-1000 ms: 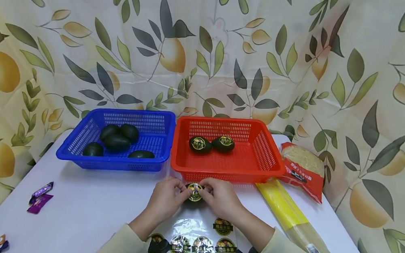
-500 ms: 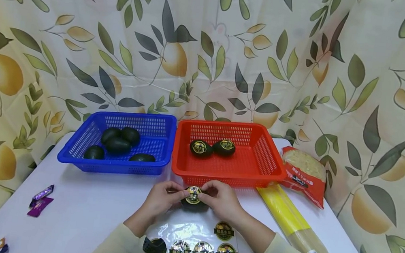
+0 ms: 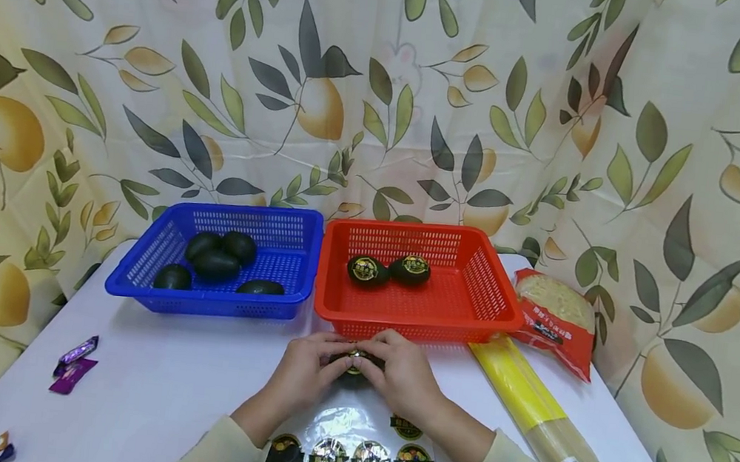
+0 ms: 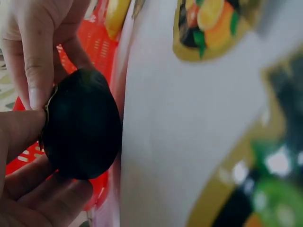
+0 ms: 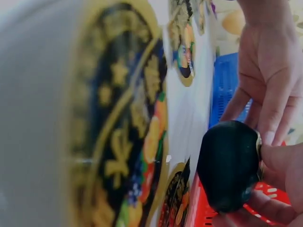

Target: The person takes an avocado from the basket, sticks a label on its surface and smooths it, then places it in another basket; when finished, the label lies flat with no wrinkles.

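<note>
Nearest, a clear sticker sheet (image 3: 350, 437) with round gold-and-black labels lies on the white table (image 3: 181, 384). Just beyond it, the left hand (image 3: 303, 373) and right hand (image 3: 402, 379) together pinch a dark avocado (image 3: 354, 364), fingers curled round it, thumbs on its top sticker. Behind stands the red basket (image 3: 490, 302) with two labelled avocados (image 3: 388, 269), beside the blue basket (image 3: 152, 269) of plain ones.

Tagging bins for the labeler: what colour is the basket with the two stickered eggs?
Red basket, holding both stickered eggs; clearest in the head view.
</note>
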`<action>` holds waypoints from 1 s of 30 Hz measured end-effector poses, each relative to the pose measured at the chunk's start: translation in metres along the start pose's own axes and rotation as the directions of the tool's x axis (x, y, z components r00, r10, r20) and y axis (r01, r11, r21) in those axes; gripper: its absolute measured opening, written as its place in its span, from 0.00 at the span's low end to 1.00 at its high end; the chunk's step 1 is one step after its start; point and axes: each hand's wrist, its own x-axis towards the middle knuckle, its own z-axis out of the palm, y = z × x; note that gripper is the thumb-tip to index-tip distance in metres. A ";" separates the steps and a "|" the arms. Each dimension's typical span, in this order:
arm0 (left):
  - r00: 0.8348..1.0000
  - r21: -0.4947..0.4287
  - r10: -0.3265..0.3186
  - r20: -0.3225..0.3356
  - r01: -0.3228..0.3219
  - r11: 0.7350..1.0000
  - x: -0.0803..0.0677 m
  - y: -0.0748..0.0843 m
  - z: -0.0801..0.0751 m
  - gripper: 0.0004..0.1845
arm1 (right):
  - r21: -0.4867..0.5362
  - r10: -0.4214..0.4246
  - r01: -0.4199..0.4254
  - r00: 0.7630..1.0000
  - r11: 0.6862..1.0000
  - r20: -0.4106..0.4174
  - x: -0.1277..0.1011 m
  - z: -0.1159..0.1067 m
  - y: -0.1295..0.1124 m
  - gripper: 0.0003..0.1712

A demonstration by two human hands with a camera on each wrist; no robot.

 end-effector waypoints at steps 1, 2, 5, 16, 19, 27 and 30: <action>1.000 0.017 0.003 0.011 -0.003 1.000 -0.001 -0.001 -0.001 0.14 | -0.006 0.000 0.000 1.000 1.000 0.008 0.000 0.000 0.000 0.18; 1.000 0.021 0.001 0.025 -0.002 1.000 -0.002 -0.002 -0.002 0.15 | -0.007 0.002 -0.001 1.000 1.000 0.018 0.001 0.001 -0.001 0.19; 0.999 0.001 -0.009 0.050 0.008 1.000 -0.003 -0.007 -0.005 0.15 | 0.021 0.009 -0.010 0.999 1.000 0.051 0.002 0.002 0.001 0.20; 0.995 -0.128 -0.088 -0.039 0.083 0.988 -0.008 -0.017 -0.003 0.07 | 0.247 0.165 -0.185 0.981 0.951 0.099 0.002 0.004 0.016 0.13; 0.999 -0.105 -0.031 -0.027 0.028 0.994 -0.008 -0.012 -0.002 0.08 | 0.250 0.182 -0.197 0.980 0.948 0.079 0.000 0.004 0.015 0.11; 1.000 0.074 0.000 -0.020 0.001 0.997 -0.005 -0.003 -0.001 0.15 | 0.151 0.066 -0.070 0.997 0.986 0.032 -0.001 0.001 0.010 0.13; 0.999 0.068 0.004 -0.053 -0.001 0.998 -0.003 -0.004 -0.001 0.14 | 0.148 0.017 -0.027 0.998 0.989 0.066 0.003 -0.002 0.012 0.14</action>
